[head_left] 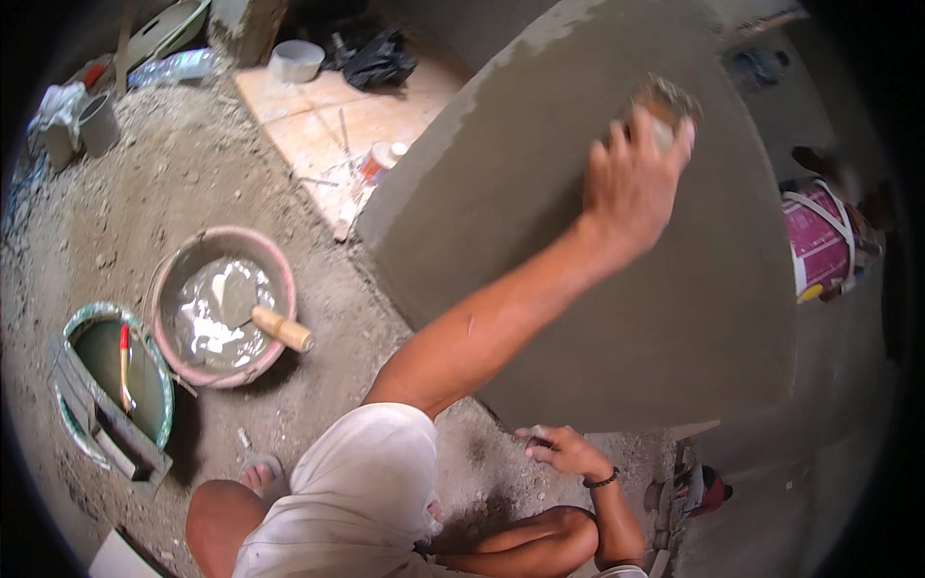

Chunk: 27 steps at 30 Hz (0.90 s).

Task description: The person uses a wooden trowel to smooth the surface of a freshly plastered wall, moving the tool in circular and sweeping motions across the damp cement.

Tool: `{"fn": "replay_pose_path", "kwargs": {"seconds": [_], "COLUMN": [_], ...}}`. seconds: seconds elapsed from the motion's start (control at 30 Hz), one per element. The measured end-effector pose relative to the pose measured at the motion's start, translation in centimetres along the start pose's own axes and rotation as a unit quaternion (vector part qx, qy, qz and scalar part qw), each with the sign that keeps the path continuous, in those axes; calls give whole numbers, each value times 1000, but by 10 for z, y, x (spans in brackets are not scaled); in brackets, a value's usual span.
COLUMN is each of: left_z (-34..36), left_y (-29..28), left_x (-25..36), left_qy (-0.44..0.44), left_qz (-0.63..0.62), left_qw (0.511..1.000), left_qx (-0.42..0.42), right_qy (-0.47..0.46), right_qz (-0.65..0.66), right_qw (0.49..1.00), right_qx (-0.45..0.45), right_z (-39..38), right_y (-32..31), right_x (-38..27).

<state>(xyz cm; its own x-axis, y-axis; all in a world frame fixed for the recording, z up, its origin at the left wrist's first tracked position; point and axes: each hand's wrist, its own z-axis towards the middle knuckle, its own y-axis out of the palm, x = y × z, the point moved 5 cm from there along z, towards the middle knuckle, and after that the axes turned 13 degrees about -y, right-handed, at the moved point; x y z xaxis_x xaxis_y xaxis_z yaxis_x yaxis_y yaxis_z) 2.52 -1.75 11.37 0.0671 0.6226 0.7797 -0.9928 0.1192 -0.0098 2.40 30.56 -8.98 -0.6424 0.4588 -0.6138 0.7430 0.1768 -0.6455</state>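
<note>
My left hand reaches across a large slab of smooth, wet grey mortar. Its fingers are closed round a small brown block with a ragged grey edge, which looks like a wide brush, against the mortar face. Beside the slab's lower edge is my right hand, with a dark beaded bracelet at the wrist. Its dusty fingers are loosely bent and apart, and no held thing shows. To the left, a trowel with a wooden handle rests in a pink-rimmed bucket of grey slurry.
A green-rimmed bucket of murky water holds a red-tipped brush; a metal float lies over its rim. A tiled board bears a white tub, black bag and small bottle. A purple bucket stands right.
</note>
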Motion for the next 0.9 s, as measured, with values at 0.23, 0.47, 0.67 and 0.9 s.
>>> {"fn": "replay_pose_path", "kwargs": {"seconds": [0.23,0.47,0.67,0.9], "left_z": [-191,-103,-194,-111], "left_y": [2,-15,6,-11], "left_x": [-186,-188,-156,-191], "left_qy": [-282,-297,-259,-284], "left_qz": [-5,-44,-19,-46], "left_qw": [956,954,964,958], "left_qx": [-80,-26,-57,11], "right_qy": [17,54,37,-1], "right_qz": [-6,72,-51,11], "right_qw": [1000,995,997,998], "right_qx": [-21,-45,-31,-55], "right_z": [-12,-34,-10,-22], "right_y": [1,17,-4,13], "right_x": [-24,5,-1,-38]}}
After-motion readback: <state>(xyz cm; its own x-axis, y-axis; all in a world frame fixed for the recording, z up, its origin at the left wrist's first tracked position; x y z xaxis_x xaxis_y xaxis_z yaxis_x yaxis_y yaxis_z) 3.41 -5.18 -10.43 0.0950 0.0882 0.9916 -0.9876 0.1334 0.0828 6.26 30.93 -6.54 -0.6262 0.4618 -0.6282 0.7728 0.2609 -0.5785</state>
